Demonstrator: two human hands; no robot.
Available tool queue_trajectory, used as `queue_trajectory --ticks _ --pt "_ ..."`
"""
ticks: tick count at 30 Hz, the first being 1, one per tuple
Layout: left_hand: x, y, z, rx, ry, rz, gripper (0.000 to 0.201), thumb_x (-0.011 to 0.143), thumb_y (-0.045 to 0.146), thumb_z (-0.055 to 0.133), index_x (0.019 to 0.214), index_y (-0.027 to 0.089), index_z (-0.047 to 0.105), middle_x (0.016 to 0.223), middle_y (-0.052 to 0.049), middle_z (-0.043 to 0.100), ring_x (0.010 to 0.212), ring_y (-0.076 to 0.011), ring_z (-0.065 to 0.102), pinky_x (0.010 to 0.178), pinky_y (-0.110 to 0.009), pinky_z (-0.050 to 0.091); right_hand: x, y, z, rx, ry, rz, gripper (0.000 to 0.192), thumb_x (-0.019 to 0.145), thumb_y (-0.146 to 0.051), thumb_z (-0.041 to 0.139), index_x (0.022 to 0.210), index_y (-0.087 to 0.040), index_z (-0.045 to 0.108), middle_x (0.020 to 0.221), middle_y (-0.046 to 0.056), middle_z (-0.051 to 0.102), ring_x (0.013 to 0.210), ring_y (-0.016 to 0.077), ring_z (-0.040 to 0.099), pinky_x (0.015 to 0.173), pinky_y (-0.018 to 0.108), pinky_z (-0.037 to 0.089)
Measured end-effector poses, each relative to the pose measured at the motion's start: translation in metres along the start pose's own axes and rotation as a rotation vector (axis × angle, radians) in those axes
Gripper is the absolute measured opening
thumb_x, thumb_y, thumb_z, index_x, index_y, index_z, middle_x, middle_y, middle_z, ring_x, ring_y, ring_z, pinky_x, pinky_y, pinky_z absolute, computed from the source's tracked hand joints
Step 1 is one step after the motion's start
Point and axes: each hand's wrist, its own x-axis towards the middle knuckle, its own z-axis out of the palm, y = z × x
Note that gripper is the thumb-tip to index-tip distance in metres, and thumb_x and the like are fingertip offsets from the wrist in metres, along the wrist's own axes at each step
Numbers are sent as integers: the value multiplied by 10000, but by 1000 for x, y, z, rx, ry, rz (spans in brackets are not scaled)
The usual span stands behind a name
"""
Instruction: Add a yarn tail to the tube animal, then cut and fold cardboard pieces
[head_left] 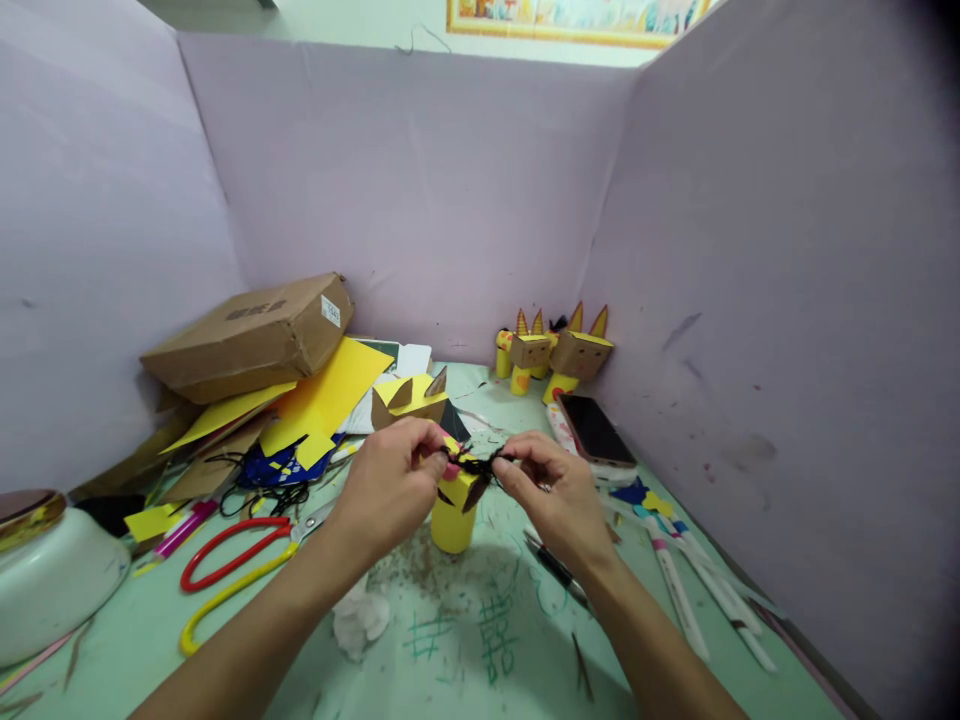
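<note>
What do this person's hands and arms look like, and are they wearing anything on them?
Both forearms are bare as far as the picture shows: no sleeves, gloves, watch or bracelet in view. The left hand and right hand show no rings that I can make out. Fingernails look short and unpainted, though they are small in the picture.

We read "1043" on the white label (331,310) of the cardboard box (251,338); green scribbles (465,632) on the table (450,660) stay unreadable.

A craft workstation: lilac partition walls (465,200) enclose a green bench (465,640) strewn with yellow paper (330,395), scissors (232,565) and paper animal figures (559,352).
</note>
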Motion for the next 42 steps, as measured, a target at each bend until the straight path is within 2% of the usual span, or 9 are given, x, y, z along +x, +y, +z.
queue_trajectory --ticks 4,9,12,14,18,22,27,32,42 --pt "-1 1 -3 4 -66 5 131 736 172 491 693 197 612 737 1 649 698 -164 576 631 -278 416 2 1 -1 43 -35 83 127 723 -283 589 681 -166 615 693 16 561 495 98 399 454 242 304" --pt "-7 9 7 24 16 195 181 691 182 583 866 187 629 826 -19 625 723 -162 574 682 -296 429 0 -3 3 98 -50 60 142 751 -293 591 671 -178 615 710 27 576 606 137 490 520 254 362" --pt "-7 7 14 39 50 263 68 727 184 575 752 179 638 757 -24 606 722 -166 557 708 -310 420 -1 -6 4 120 -92 -9 194 801 -276 557 642 -183 618 697 27 578 670 151 516 589 263 392" --pt "-6 4 16 44 78 282 102 744 161 550 676 174 625 726 -28 607 728 -170 551 725 -318 414 0 -6 4 120 -97 -24 204 811 -272 551 641 -181 617 703 28 581 681 151 520 605 263 393" --pt "-4 1 13 -10 116 161 79 725 150 551 687 173 617 728 -22 629 691 -159 554 671 -300 418 2 -2 0 75 -41 26 197 790 -282 568 628 -172 592 669 16 551 625 137 480 562 257 354" --pt "-4 3 9 -42 47 1 101 711 138 543 663 183 620 690 0 633 638 -145 552 611 -279 415 3 3 -4 33 -37 110 243 777 -331 573 595 -172 549 591 -10 478 556 123 408 517 258 306" --pt "-6 8 14 -37 51 124 123 709 174 576 799 185 659 787 -22 647 726 -164 575 667 -290 435 1 -1 -1 83 -61 54 209 783 -317 569 632 -174 582 667 15 541 609 138 467 540 262 344" --pt "-8 8 20 38 53 274 101 742 157 562 697 179 650 734 -36 627 738 -179 552 705 -319 410 -2 -8 1 142 -98 2 160 781 -286 576 662 -186 614 722 28 579 661 153 518 566 267 384" --pt "-9 12 10 -62 44 117 152 725 110 481 631 180 578 688 -3 595 673 -150 528 638 -282 393 1 7 -5 218 31 208 339 789 -438 577 583 -174 520 539 -30 410 503 103 337 473 248 261"
